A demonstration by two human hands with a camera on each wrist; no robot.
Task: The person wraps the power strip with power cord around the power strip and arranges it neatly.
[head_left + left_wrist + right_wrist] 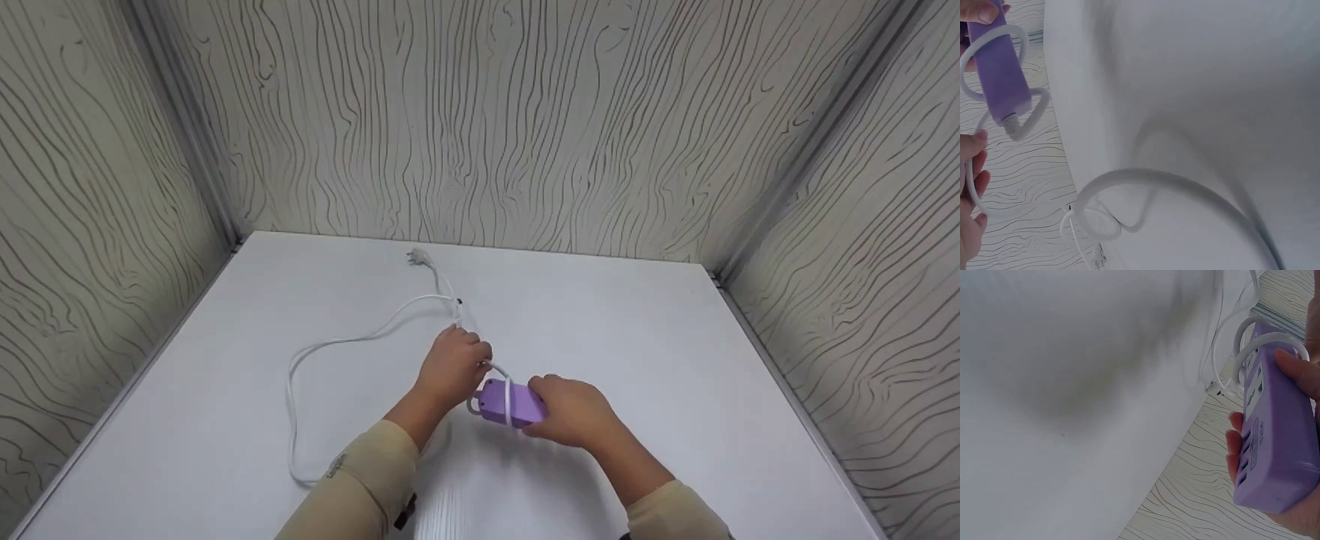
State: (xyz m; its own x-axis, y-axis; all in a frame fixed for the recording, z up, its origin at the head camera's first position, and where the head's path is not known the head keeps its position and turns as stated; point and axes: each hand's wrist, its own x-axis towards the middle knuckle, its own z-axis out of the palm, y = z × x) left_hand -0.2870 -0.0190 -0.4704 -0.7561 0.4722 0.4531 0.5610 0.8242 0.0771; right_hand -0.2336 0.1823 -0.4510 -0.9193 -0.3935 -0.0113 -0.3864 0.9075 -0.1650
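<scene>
At the head view's lower centre, left fingers (pixel 481 351) pinch the cord (pixel 337 341), right fingers (pixel 1233 441) grip the strip (pixel 527 405); slack could loosen the loop (pixel 508 403).

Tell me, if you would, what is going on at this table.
A person's right hand grips a purple power strip above the white table, while the left hand pinches its white cord between the fingers. The cord loops around the strip at this moment. The rest is unwound, with a loose curve on the table and the plug near the far edge.
</scene>
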